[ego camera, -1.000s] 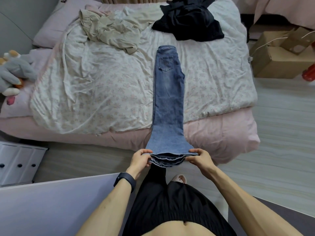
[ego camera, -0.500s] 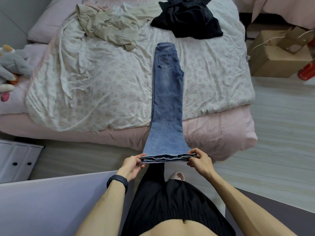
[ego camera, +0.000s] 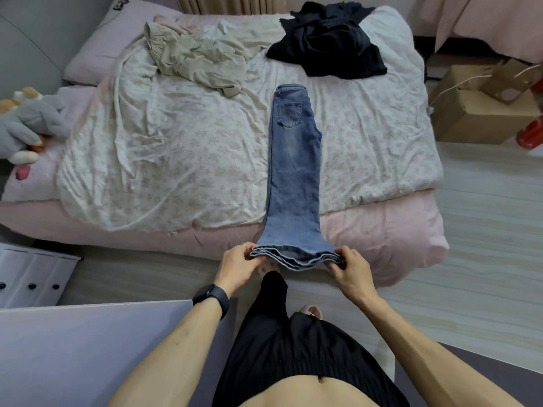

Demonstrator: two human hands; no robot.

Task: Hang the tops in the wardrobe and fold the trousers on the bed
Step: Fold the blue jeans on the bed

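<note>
The left hand (ego camera: 239, 267) and right hand (ego camera: 351, 271) still pinch the hem corners of the blue jeans (ego camera: 293, 171), now drawn straight along the bed (ego camera: 396, 236), so folding hem-to-waistband probably comes next.

The jeans (ego camera: 293, 171) hem hides some fingers of the left hand (ego camera: 238, 267).

Floor (ego camera: 484, 259): pale wood-grain boards. Right side: open cardboard box (ego camera: 482, 113), flaps up. A red object (ego camera: 531, 135) is just beside it (cut by frame edge, identity unclear). Left edge of view: grey plush toy (ego camera: 26, 124), orange and cream parts. Near left on floor: white drawer unit (ego camera: 32, 274), dark round knobs. Pale flat panel (ego camera: 88, 348) stands beside it.
</note>
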